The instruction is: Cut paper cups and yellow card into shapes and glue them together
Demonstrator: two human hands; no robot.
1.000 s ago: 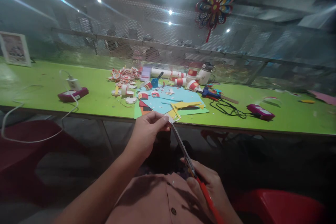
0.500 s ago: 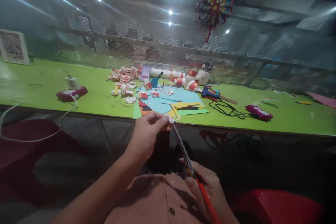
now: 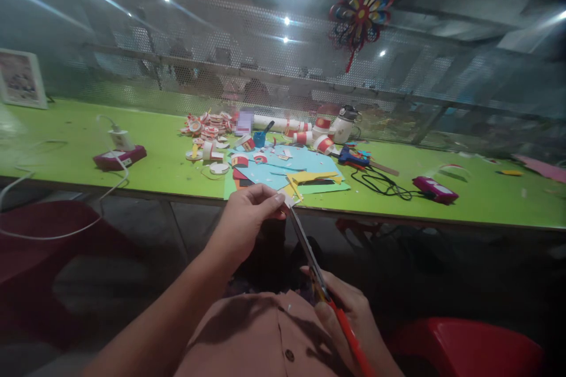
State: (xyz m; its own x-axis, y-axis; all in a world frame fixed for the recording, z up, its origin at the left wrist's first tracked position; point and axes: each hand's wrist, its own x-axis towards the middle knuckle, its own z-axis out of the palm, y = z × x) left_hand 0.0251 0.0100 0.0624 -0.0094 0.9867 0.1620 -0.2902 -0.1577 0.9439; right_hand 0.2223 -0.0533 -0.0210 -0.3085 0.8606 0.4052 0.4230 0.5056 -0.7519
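Observation:
My left hand (image 3: pixel 245 221) is raised in front of the table edge, its fingers pinched on a small paper piece (image 3: pixel 289 201). My right hand (image 3: pixel 354 321) is low near my lap, closed on the red handles of scissors (image 3: pixel 309 259). The scissor blades point up and left, and their tips meet the paper piece at my left fingertips. Behind them, coloured paper sheets (image 3: pixel 287 171) in blue, yellow and green lie on the green table (image 3: pixel 168 159).
Paper rolls and round cut-outs (image 3: pixel 207 129) are heaped at the back centre. A glue gun (image 3: pixel 356 156) with a black cord lies to the right, a magenta device (image 3: pixel 431 187) beyond it. Another magenta device with a white charger (image 3: pixel 119 153) sits left. Red chairs (image 3: pixel 464 347) flank me.
Both hands hold almost the same pose; the view has shifted very slightly and the scissors stay at the paper piece.

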